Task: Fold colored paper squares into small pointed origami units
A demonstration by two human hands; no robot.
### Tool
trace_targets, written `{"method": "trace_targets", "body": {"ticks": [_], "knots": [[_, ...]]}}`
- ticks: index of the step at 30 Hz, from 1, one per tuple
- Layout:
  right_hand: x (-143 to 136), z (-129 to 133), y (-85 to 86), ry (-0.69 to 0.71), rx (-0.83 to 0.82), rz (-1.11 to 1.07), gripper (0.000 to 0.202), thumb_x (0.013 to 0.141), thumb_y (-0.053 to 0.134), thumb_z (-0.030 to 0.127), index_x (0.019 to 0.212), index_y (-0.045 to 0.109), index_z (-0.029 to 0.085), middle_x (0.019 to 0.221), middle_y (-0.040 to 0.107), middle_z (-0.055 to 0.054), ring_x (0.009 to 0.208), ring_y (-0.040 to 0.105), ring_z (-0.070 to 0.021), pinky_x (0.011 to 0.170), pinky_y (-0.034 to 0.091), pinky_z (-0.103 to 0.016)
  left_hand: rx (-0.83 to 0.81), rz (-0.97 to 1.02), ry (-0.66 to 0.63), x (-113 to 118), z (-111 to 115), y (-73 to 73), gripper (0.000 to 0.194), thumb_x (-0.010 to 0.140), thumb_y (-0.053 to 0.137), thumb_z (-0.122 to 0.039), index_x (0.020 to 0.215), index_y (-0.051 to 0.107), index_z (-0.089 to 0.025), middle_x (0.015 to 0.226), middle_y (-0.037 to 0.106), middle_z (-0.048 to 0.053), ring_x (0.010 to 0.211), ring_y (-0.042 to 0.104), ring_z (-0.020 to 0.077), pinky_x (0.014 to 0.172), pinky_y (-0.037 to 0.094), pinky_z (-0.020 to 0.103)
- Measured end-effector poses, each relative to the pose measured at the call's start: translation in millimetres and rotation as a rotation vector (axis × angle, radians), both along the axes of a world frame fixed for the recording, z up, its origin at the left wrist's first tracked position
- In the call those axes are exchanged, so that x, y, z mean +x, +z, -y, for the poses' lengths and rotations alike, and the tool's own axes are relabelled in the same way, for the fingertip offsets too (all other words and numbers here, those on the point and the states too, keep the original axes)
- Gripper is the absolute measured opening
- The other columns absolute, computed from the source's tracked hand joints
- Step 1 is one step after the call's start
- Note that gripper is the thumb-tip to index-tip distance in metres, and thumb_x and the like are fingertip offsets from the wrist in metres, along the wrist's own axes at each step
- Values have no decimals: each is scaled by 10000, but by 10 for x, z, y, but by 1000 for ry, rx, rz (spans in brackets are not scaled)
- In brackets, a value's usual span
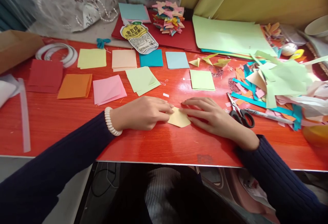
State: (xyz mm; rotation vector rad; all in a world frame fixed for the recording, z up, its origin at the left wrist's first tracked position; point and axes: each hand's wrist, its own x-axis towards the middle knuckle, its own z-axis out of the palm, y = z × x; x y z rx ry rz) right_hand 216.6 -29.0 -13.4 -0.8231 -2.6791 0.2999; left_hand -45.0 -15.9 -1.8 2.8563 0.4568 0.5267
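Beyond the right hand (211, 116), three folded yellow pieces (221, 63) are seemingly sitting finished, while square paper stacks (124, 59) beyond and left of the grip are lying flat, apparently unworked. Between both hands, the pale yellow paper (179, 119) is resting on the red table (143, 149), partly folded, its near edge forming a blunt point. The left hand (147, 113) is touching its left side, the right its right, fingers slightly spread; whether either is pinching, one cannot tell.
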Motion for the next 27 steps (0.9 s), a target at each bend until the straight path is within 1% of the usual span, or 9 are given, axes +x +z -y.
{"method": "trace_targets", "body": {"ticks": [2, 5, 9, 12, 14, 17, 20, 23, 27], "knots": [[-27, 26, 1, 53, -21, -21, 328, 858, 528, 206, 1182, 573, 195, 1218, 568, -88, 1157, 470, -229, 951, 410, -420, 73, -29, -42, -9, -38, -17, 326, 801, 363, 3, 857, 645, -151, 1094, 651, 67, 1092, 564, 177, 980, 453, 349], [-49, 73, 27, 62, -33, -59, 273, 830, 581, 233, 1093, 625, 176, 1167, 615, -81, 1171, 467, -234, 962, 412, -424, 172, -62, 21, -19, -70, -35, 318, 829, 369, -23, 975, 624, -142, 1170, 610, 100, 1147, 521, 214, 980, 444, 413], [-77, 112, 50, 98, -80, -84, 252, 838, 570, 211, 1080, 622, 165, 1082, 667, -56, 1146, 507, -204, 962, 422, -398, 249, -107, 31, -9, -53, -32, 251, 847, 412, -79, 989, 618, -109, 1158, 606, 110, 1109, 528, 229, 977, 436, 397], [-92, 115, 40, 97, -70, -93, 252, 856, 537, 192, 1095, 618, 188, 1093, 669, -41, 1132, 532, -196, 947, 432, -401, 301, -145, -1, 1, -23, -9, 229, 857, 426, -136, 963, 623, -91, 1086, 627, 119, 1040, 553, 228, 953, 447, 380], [-90, 116, 36, 84, -58, -77, 271, 862, 527, 189, 1120, 608, 203, 1103, 667, -38, 1120, 551, -192, 970, 410, -421, 328, -170, -17, -1, -7, 10, 237, 871, 419, -182, 946, 629, -100, 1020, 644, 113, 974, 576, 215, 915, 467, 370], [-77, 132, 56, 77, -21, -44, 298, 869, 519, 190, 1157, 583, 224, 1102, 668, -25, 1095, 577, -184, 1072, 272, -491, 323, -198, -32, -10, 18, 35, 281, 895, 402, -262, 995, 624, -121, 945, 658, 101, 902, 597, 199, 854, 491, 356], [-81, 159, 101, 47, -8, -6, 370, 876, 508, 210, 1246, 510, 189, 1140, 647, -61, 1080, 590, -188, 1113, 150, -535, 282, -220, -5, -11, 47, 49, 339, 904, 406, -340, 1061, 608, -118, 936, 656, 110, 918, 595, 214, 837, 494, 366], [-124, 186, 135, 10, -10, -20, 427, 878, 498, 190, 1301, 446, 162, 1142, 644, -78, 1017, 626, -193, 1114, 135, -556, 266, -212, 34, 0, 69, 47, 369, 902, 420, -384, 1076, 604, -116, 1003, 644, 121, 1001, 573, 242, 888, 471, 399], [-193, 209, 124, -37, 12, -72, 409, 879, 482, 142, 1286, 460, 169, 1040, 690, -55, 892, 672, -179, 1108, 183, -557, 249, -197, 22, -3, 87, 33, 346, 914, 413, -340, 1088, 598, -105, 1084, 631, 114, 1031, 575, 228, 916, 472, 373]]}}
